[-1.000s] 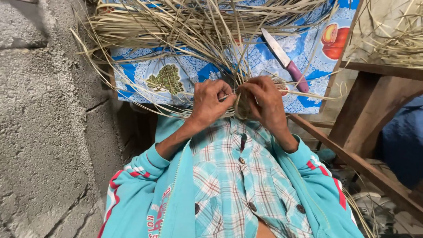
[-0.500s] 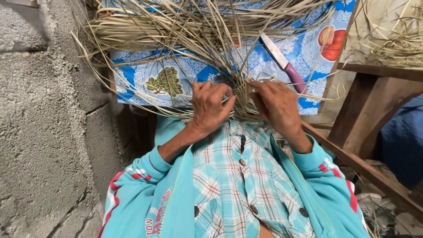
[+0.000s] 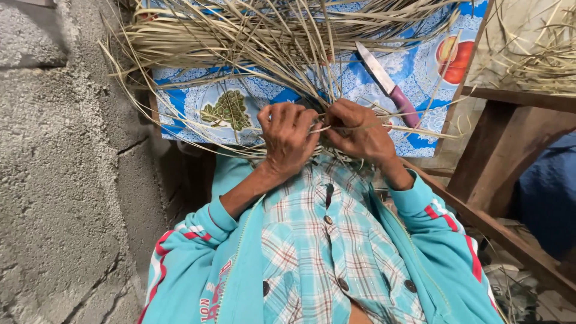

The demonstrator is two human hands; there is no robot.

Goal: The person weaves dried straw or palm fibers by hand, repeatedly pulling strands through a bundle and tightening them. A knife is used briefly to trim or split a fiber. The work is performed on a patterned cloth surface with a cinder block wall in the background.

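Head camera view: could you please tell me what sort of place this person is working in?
Probably a home or backyard craft corner. A rough concrete wall, a wooden table under a patterned blue cloth, heaped dry straw strips and a knife suggest it.

Left hand (image 3: 288, 139) and right hand (image 3: 359, 132) side by side before the chest, fingers curled, forearms angled inward.

A turquoise zip jacket (image 3: 228, 270) is worn open, with red and white stripes seen on both sleeves and red lettering at the lower left of the frame. Beneath it, a turquoise, white and brown checked shirt (image 3: 318, 252) is buttoned with dark round buttons. Both cuffs are pushed back from the wrists.
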